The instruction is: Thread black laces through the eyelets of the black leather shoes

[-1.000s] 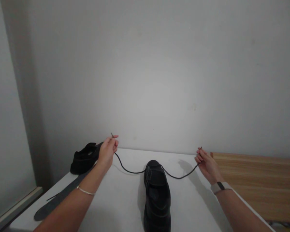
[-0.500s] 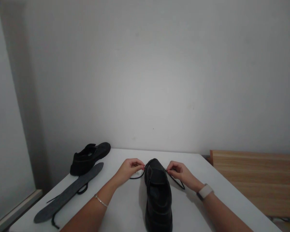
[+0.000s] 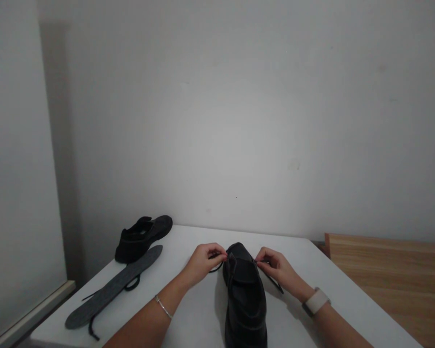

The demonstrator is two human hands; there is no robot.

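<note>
A black shoe (image 3: 246,309) stands in front of me on the white table (image 3: 192,321), its toe pointing away and its opening toward me. At the left side of the shoe, my left hand (image 3: 206,261) pinches a black shoelace (image 3: 217,268) close to the upper. On the opposite side my right hand (image 3: 275,268) is closed on the other end of the lace, whose loose tail hangs down below the fingers. The exact eyelets are hidden by the shoe's tongue and my fingertips.
A second black shoe (image 3: 141,237) rests at the table's back left. Near it lies a grey insole (image 3: 112,288) with a black lace (image 3: 92,328) partly under it. A pale wall (image 3: 217,121) rises behind, and a wooden panel (image 3: 387,275) stands at the right.
The whole view has shifted, so things appear a little farther right. Both hands keep their pinch on the lace, and less of the loose lace shows by my left hand.
</note>
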